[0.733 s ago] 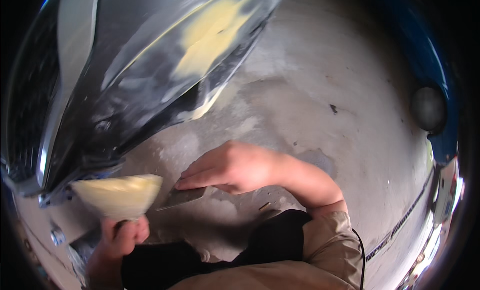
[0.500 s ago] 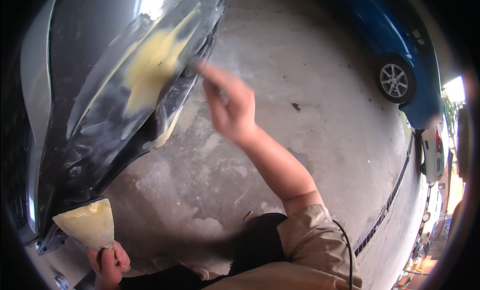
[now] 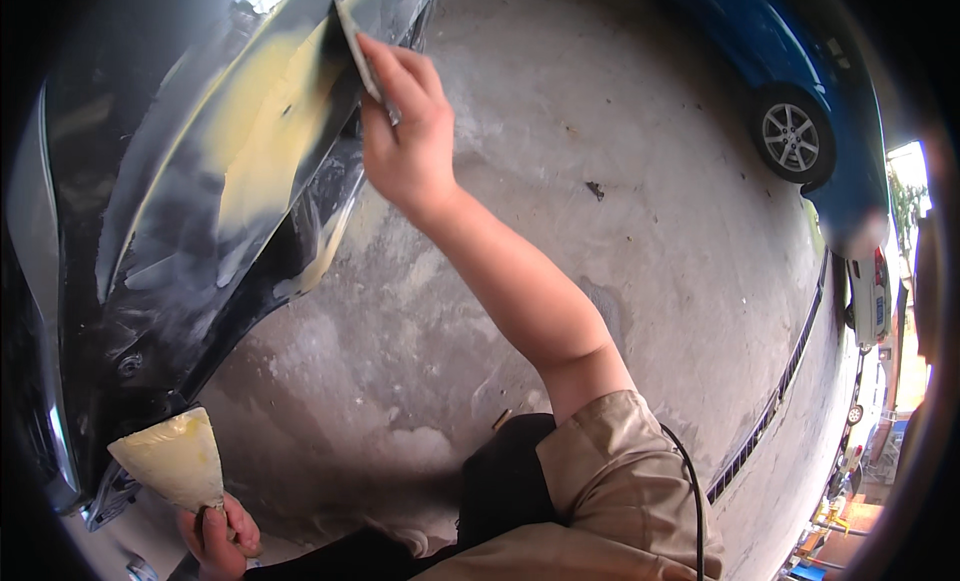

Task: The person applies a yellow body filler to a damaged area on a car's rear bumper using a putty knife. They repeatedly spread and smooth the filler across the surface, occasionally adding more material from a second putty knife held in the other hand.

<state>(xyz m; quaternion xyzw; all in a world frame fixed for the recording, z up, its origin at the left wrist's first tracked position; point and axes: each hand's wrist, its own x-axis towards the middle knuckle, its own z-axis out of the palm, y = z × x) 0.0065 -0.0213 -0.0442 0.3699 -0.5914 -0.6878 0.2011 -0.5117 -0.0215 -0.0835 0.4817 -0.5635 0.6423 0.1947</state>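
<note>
My right hand (image 3: 415, 131) is closed round a thin flat putty spreader (image 3: 357, 53), held edge-on at the upper end of a yellow filler patch (image 3: 265, 131). That patch lies on the dark, sanded panel of a car (image 3: 160, 326), with thin smears of grey and yellow about it. Whether the spreader's edge touches the panel I cannot tell. At lower left my left hand (image 3: 225, 539) grips the handle of a wide putty knife (image 3: 180, 459). Its fan-shaped blade faces up, coated with pale yellow filler, near the car's lower corner.
A blue car (image 3: 845, 151) with a silver-spoked wheel (image 3: 792, 138) stands at upper right. Between the cars runs a stained concrete floor (image 3: 520, 181) with a dark scrap (image 3: 595, 191) on it. A drain grate (image 3: 770, 421) crosses at right. A white car (image 3: 868, 291) is beyond.
My right hand has moved up and left, bringing the spreader over the filler's upper part. The view has shifted slightly, while my left hand still holds the putty knife low at left.
</note>
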